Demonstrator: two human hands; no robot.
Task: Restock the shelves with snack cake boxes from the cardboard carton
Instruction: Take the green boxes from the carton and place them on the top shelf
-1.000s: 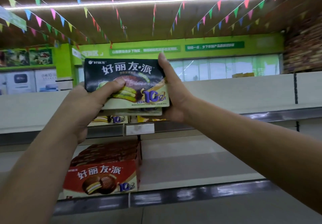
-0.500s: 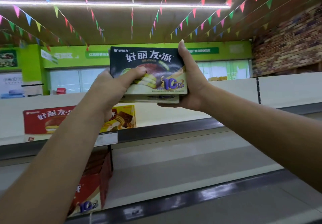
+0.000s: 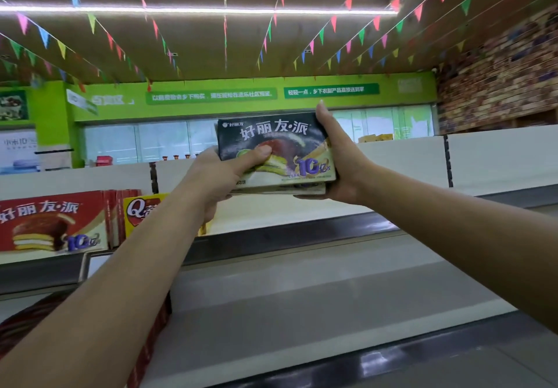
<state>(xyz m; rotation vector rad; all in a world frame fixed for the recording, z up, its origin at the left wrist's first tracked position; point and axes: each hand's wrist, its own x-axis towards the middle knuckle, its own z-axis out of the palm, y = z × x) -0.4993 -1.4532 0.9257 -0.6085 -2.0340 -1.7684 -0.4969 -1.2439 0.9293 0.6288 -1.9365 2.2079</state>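
A dark snack cake box (image 3: 290,140) with white lettering and a green-cream cake picture is held up in front of me, above the top shelf (image 3: 302,206). A second box shows under it as a thin edge. My left hand (image 3: 223,173) grips the left end, thumb across the box's front. My right hand (image 3: 341,158) grips the right end, fingers up along the side. The cardboard carton is out of view.
Red snack cake boxes (image 3: 51,221) and a yellow box (image 3: 142,209) stand at the left of the top shelf. More red boxes (image 3: 151,336) sit on the lower shelf (image 3: 302,306) at the left. White back panels rise behind the shelves.
My view has swung further right along the shelves. The box in both hands has come lower in the frame, toward the top shelf's open stretch right of the yellow box.
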